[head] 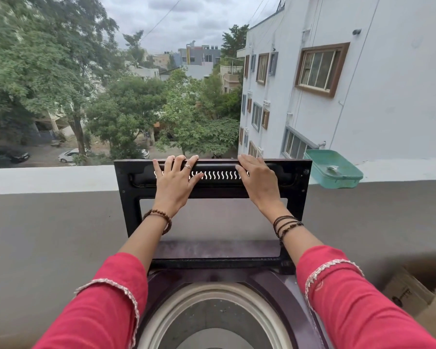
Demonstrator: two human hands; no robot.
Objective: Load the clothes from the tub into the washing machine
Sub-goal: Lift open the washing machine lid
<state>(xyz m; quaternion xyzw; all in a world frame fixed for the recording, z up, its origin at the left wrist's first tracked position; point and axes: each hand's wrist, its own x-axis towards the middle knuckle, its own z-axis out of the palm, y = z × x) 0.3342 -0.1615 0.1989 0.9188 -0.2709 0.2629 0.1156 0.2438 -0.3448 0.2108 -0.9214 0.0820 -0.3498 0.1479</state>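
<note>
Washer (237,280) sits near me, drum (212,321) uncovered below, its lid (212,197) raised upright against the far parapet (48,180). I see my left hand (174,182) and right hand (257,182) flat on the lid's top edge — fingers straight, gripping nothing. Green tray (334,170) rests far right.

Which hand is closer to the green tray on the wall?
Right. The right hand rests on the raised lid's top edge, nearer the green tray. The left hand rests further left.
</note>
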